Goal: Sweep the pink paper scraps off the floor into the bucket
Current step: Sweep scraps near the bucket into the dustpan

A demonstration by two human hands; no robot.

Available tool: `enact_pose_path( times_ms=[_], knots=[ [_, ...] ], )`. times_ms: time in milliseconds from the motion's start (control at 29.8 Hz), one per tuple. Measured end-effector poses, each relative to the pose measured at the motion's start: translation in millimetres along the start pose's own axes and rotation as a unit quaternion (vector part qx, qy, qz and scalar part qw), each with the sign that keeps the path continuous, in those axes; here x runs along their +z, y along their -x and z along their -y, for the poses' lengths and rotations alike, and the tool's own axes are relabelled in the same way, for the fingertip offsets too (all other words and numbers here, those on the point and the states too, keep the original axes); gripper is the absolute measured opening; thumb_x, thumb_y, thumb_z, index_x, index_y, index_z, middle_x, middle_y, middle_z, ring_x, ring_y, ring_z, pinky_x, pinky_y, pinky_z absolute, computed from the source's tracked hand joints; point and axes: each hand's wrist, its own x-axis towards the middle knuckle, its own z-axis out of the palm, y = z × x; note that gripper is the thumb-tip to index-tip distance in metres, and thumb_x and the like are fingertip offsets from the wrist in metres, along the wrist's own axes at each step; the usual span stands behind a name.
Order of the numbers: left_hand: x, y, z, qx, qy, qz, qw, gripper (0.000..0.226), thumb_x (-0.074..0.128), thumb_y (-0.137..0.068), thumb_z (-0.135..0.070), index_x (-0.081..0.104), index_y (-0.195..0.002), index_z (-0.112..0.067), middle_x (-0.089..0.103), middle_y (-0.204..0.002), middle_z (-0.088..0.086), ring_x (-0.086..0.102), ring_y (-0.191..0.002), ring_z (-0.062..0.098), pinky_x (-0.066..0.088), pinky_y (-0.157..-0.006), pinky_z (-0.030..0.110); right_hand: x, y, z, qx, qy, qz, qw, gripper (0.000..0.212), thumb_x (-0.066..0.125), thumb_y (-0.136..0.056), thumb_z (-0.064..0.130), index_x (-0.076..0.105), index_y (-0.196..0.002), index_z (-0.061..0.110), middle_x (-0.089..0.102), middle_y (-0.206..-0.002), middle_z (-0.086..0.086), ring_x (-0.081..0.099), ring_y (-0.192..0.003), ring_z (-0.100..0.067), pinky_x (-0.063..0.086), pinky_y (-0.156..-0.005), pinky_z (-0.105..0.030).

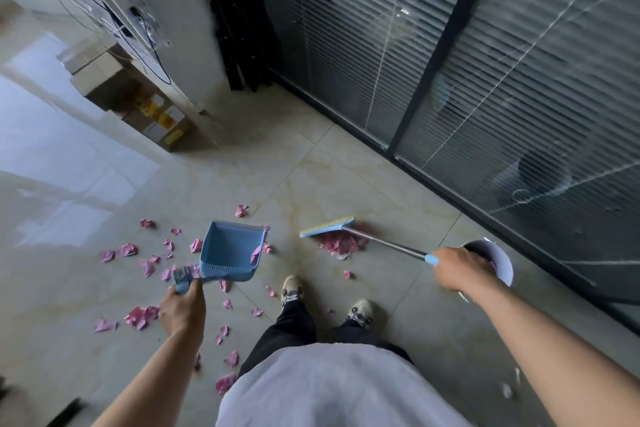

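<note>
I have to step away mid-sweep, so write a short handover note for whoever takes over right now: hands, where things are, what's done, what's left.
Left hand grips the handle of the blue dustpan, held up over the floor; one pink scrap lies in it.
Right hand grips the end of the broom, whose head rests on the floor by a gathered pile of scraps.
Bucket stands behind the right hand, near the glass wall, partly hidden; some pink shows inside.
Done: one pile gathered.
Left: pan up that pile, then sweep the loose scraps scattered left of and around the feet, and tip all into the bucket.
</note>
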Motion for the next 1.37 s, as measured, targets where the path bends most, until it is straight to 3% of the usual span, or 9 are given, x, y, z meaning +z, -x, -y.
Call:
enact_pose_path(
  times_ms=[268,402,503,604,738,872,1039,1274,1375],
  knots=[
    [3,16,-10,0.075,-0.05,0.056,0.994,0.025,0.056,-0.094,-0.034,0.065,-0.095,-0.01,0.061,-0.072,0.012,0.046,-0.056,0.023,0.029,-0.047,0.025,83,-36,-53,0.06,-0.11,0.003,0.992,0.039,0.01,-0.072,0.035,0.046,-0.086,0.029,0.06,-0.091,-0.005,0.054,-0.086,-0.028,0.041,-0.077,-0.03],
    [8,10,-30,0.144,-0.102,0.111,0.978,0.019,0.058,-0.093,-0.025,0.066,-0.097,-0.008,0.062,-0.067,0.011,0.055,-0.056,0.024,0.048,-0.052,0.03,74,-6,-23,0.086,-0.189,0.026,0.978,0.039,0.029,-0.083,0.026,0.056,-0.108,0.013,0.063,-0.114,-0.014,0.06,-0.102,-0.032,0.048,-0.081,-0.032],
    [15,-1,-53,0.216,-0.172,0.161,0.947,0.014,0.057,-0.093,-0.025,0.066,-0.093,-0.014,0.065,-0.066,0.01,0.064,-0.062,0.028,0.058,-0.06,0.039,74,24,8,0.124,-0.226,0.075,0.963,0.025,0.037,-0.09,0.01,0.055,-0.107,0.007,0.066,-0.109,-0.019,0.066,-0.09,-0.033,0.05,-0.072,-0.031],
    [28,-16,-67,0.285,-0.239,0.203,0.906,0.016,0.052,-0.094,-0.025,0.065,-0.091,-0.015,0.064,-0.067,0.006,0.062,-0.06,0.024,0.051,-0.055,0.03,84,49,36,0.17,-0.271,0.107,0.941,0.03,0.037,-0.089,0.008,0.054,-0.113,0.004,0.059,-0.071,-0.01,0.062,-0.058,-0.026,0.053,-0.063,-0.031],
    [46,-40,-74,0.375,-0.307,0.256,0.837,0.022,0.049,-0.093,-0.023,0.068,-0.099,-0.015,0.067,-0.083,0.011,0.058,-0.068,0.024,0.041,-0.055,0.026,87,74,81,0.2,-0.289,0.125,0.928,0.026,0.038,-0.089,0.01,0.052,-0.11,0.009,0.05,-0.065,-0.006,0.058,-0.048,-0.02,0.045,-0.044,-0.023],
    [65,-66,-72,0.395,-0.317,0.306,0.806,0.03,0.044,-0.088,-0.028,0.068,-0.094,-0.013,0.069,-0.083,0.012,0.063,-0.07,0.026,0.05,-0.057,0.028,97,83,126,0.226,-0.313,0.125,0.914,0.036,0.036,-0.094,0.021,0.049,-0.125,0.006,0.054,-0.07,-0.006,0.058,-0.052,-0.02,0.042,-0.043,-0.022],
    [76,-88,-82,0.384,-0.315,0.324,0.805,0.032,0.043,-0.093,-0.034,0.066,-0.1,-0.014,0.068,-0.084,0.01,0.061,-0.068,0.025,0.037,-0.047,0.021,99,94,168,0.219,-0.329,0.134,0.908,0.04,0.035,-0.094,0.023,0.046,-0.129,0.008,0.056,-0.073,-0.006,0.057,-0.052,-0.019,0.041,-0.045,-0.02],
    [92,-98,-82,0.375,-0.3,0.351,0.804,0.034,0.043,-0.086,-0.035,0.069,-0.096,-0.015,0.07,-0.083,0.013,0.066,-0.075,0.032,0.058,-0.065,0.037,100,113,206,0.205,-0.376,0.153,0.891,0.028,0.035,-0.095,0.025,0.049,-0.114,0.008,0.052,-0.076,-0.004,0.055,-0.051,-0.017,0.039,-0.042,-0.019],
    [99,-91,-79,0.383,-0.301,0.364,0.794,0.032,0.045,-0.086,-0.035,0.068,-0.093,-0.014,0.071,-0.083,0.009,0.064,-0.072,0.026,0.053,-0.059,0.029,102,121,203,0.189,-0.386,0.152,0.89,0.026,0.038,-0.094,0.029,0.054,-0.105,0.011,0.053,-0.075,-0.003,0.053,-0.052,-0.017,0.037,-0.045,-0.021]
  ],
)
